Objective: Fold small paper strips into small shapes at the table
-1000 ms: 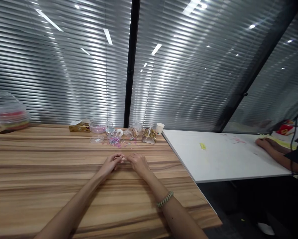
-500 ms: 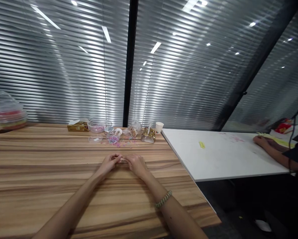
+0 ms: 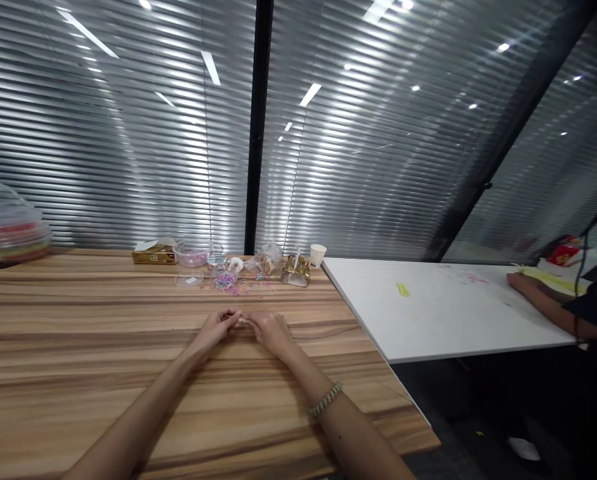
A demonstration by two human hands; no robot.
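Note:
My left hand [image 3: 222, 325] and my right hand [image 3: 270, 331] meet over the middle of the wooden table [image 3: 128, 313], fingertips almost touching. Both are closed in a pinch around something small and pale between them, too small to make out. Behind them lie scattered small pink, purple and pale blue pieces [image 3: 235, 290]. More of these fill a clear tub [image 3: 225, 279], and pink ones show in a larger round clear container [image 3: 195, 256]. A clear round lid [image 3: 189, 279] rests flat in front of that container.
Along the back stand a gold-brown box [image 3: 154, 255], a crumpled clear bag [image 3: 271, 255], an opened gold packet [image 3: 295, 271] and a paper cup [image 3: 317, 255]. A stacked clear container [image 3: 13, 230] sits far left. On the white table [image 3: 428, 320] lies a yellow piece [image 3: 403, 289]; another person's arm [image 3: 546, 303] rests there.
My hands have drawn slightly closer together, still pinching in the same spot. The whole view has shifted a little; the objects behind have not moved.

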